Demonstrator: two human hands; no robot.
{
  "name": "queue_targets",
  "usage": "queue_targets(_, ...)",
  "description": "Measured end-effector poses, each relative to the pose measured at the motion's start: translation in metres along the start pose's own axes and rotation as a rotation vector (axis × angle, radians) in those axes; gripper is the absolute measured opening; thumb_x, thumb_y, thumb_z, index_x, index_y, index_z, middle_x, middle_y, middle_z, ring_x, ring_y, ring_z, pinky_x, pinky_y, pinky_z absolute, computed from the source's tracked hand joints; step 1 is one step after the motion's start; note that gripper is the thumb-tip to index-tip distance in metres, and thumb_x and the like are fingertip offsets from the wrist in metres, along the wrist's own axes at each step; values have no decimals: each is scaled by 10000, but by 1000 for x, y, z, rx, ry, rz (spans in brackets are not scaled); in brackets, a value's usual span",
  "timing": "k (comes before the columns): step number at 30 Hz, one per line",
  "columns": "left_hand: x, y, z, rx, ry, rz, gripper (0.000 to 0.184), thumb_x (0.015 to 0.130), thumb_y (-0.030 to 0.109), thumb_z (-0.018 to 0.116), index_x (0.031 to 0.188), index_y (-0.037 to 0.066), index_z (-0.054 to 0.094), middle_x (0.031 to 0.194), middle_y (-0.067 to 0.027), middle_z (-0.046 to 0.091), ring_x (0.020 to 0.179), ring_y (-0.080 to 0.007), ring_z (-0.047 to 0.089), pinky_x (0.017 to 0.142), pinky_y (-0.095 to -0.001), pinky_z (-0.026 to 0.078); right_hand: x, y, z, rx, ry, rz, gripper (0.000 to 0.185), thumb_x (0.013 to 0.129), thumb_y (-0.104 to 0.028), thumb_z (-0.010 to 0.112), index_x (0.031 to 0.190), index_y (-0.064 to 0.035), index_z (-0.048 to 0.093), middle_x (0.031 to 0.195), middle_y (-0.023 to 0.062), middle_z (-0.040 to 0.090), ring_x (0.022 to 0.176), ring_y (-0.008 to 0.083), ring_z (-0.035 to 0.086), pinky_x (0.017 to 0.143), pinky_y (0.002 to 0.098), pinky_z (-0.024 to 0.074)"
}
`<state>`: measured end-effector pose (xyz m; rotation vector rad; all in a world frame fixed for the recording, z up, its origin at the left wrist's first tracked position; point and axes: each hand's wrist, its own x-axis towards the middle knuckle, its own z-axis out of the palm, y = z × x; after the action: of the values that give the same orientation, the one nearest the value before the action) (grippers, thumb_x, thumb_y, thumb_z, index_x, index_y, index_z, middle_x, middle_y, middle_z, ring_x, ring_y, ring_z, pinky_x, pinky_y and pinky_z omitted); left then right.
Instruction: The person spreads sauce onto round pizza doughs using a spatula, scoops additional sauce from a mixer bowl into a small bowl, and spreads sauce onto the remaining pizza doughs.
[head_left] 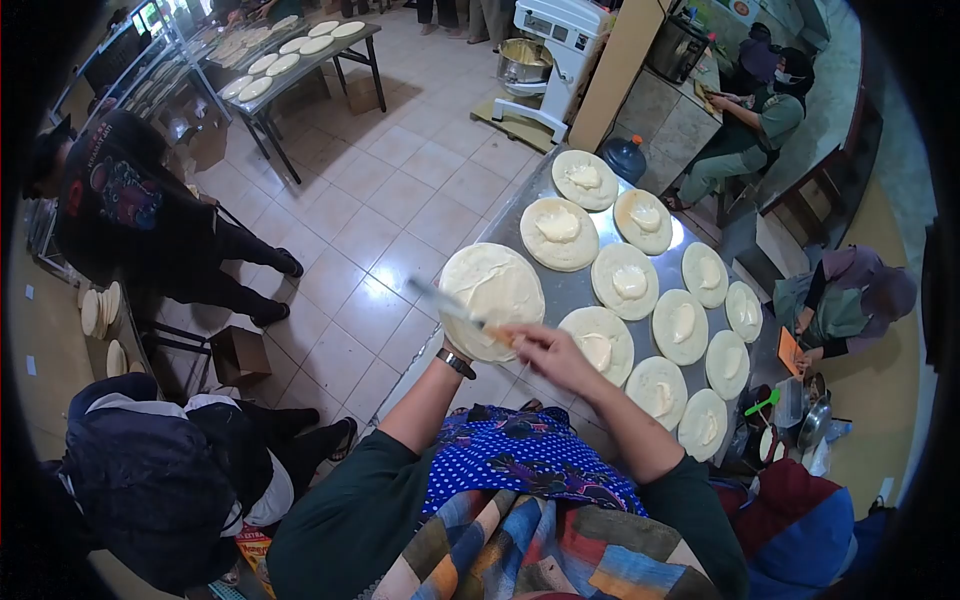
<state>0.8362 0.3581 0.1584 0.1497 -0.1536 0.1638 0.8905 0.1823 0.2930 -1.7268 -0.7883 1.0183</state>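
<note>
A round, pale flatbread (498, 275) rests on my left hand (448, 349), raised beside the table's near left edge. That hand is mostly hidden beneath the bread, and a dark watch (456, 363) circles the wrist. Cream is smeared over the top of the bread. My right hand (545, 352) is closed on the wooden handle of a spreading spatula (440, 299). The blade, blurred, lies over the left part of the bread. On the metal table (520, 265) to the right lie several more flatbreads (559, 250), each with a dollop of cream in its middle.
A large mixer (560, 60) stands beyond the table, with a blue water jug (625, 158) nearby. Another table (300, 72) bears more flatbreads. Co-workers stand at left, and one holds an orange board (789, 350) at right. A cardboard box (240, 356) sits on the floor.
</note>
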Motion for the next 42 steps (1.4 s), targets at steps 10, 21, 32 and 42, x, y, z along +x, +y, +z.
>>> queue_targets(10, 4, 1, -2, 28, 13, 22, 840, 862, 743, 345, 1442, 135, 360, 1403, -139, 473, 1253, -330, 486, 1045, -534, 400, 1, 2, -3, 9, 22, -6, 297, 940, -121, 556, 1225, -62, 612, 744, -11, 578, 637, 53, 492, 611, 220, 441)
queue_targets(21, 11, 6, -6, 60, 34, 28, 834, 865, 738, 345, 1440, 135, 362, 1404, -138, 473, 1254, -330, 485, 1045, -535, 399, -13, 13, -2, 99, 23, 88, 296, 961, -140, 535, 1240, -74, 606, 773, -14, 564, 687, 48, 501, 598, 209, 427)
queue_targets(32, 9, 9, -10, 84, 51, 34, 827, 869, 733, 345, 1439, 134, 364, 1404, -138, 472, 1254, -330, 485, 1046, -535, 398, -12, 20, -36, -89, 419, -44, 304, 944, -116, 548, 1234, -47, 608, 1037, 96, 680, 849, 133, 604, 789, 277, 496)
queue_targets(42, 3, 22, -13, 118, 60, 44, 821, 871, 729, 345, 1438, 134, 365, 1404, -138, 472, 1255, -329, 484, 1046, -535, 398, -31, 9, -85, -161, 207, -80, 306, 931, -72, 550, 1223, -95, 638, 834, -17, 614, 730, 67, 507, 676, 229, 449)
